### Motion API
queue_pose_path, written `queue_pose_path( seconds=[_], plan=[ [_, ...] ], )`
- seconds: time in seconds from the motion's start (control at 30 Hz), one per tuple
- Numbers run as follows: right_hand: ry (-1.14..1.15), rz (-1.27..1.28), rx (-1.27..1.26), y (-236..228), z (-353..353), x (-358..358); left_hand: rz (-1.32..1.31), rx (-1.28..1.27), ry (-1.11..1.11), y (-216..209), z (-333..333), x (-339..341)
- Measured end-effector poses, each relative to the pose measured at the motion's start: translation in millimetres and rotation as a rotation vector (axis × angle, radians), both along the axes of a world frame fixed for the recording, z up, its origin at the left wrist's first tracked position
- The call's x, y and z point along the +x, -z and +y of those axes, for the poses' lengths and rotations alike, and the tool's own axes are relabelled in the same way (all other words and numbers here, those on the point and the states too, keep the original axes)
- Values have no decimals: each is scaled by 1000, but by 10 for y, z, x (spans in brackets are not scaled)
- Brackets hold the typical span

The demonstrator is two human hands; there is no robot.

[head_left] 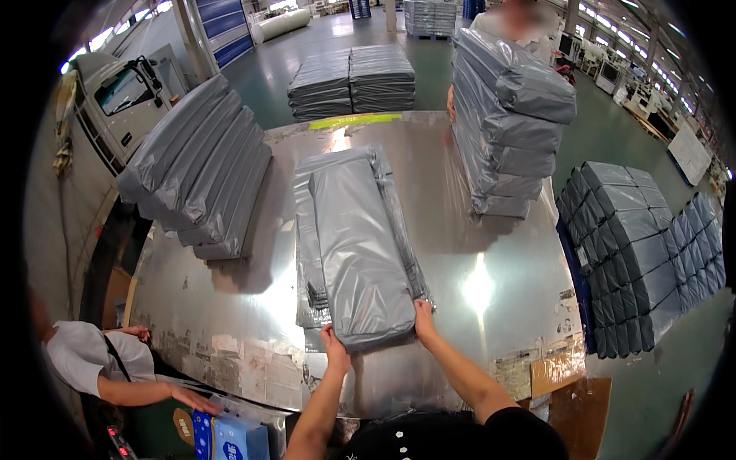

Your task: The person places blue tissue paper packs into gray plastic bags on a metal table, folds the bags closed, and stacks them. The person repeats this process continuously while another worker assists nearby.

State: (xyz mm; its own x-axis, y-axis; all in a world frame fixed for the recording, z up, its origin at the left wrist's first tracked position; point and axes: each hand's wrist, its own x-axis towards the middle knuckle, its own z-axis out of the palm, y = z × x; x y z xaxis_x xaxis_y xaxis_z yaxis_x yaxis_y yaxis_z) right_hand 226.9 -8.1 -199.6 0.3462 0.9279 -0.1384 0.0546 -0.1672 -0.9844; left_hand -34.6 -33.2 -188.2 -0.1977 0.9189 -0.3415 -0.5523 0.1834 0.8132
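Observation:
A long grey plastic-wrapped package (360, 245) lies in the middle of the metal-topped table (445, 360). Under it, flat grey plastic bags (305, 253) stick out along both sides. My left hand (336, 349) is closed on the package's near left corner, its fingers partly hidden by the plastic. At the near right corner, my right hand (424, 318) is likewise closed on the package, thumb on top.
Tall stacks of grey packages stand on the table at left (203, 169) and right (510, 130). A person (529, 34) is behind the right stack. Another person's arm (142, 391) reaches toward a blue box (230, 438) at lower left. Wrapped pallets (625, 253) stand beyond the right edge.

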Motion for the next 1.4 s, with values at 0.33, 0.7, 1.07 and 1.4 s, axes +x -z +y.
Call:
queue_pose_path(
  seconds=[0.33, 0.7, 1.07, 1.4],
  plan=[
    [12, 308, 63, -1365, 29, 1126, 112, 167, 309, -1222, 617, 1187],
    [76, -1393, -113, -1555, -558, 1309, 714, 480, 1105, -357, 551, 2529],
    [271, -1513, -235, -1415, 41, 2788, 1655, 597, 534, -664, 1164, 1139],
    [408, -1235, -615, -1306, -650, 2468, 2010, 555, 773, -469, 1568, 620]
  ],
)
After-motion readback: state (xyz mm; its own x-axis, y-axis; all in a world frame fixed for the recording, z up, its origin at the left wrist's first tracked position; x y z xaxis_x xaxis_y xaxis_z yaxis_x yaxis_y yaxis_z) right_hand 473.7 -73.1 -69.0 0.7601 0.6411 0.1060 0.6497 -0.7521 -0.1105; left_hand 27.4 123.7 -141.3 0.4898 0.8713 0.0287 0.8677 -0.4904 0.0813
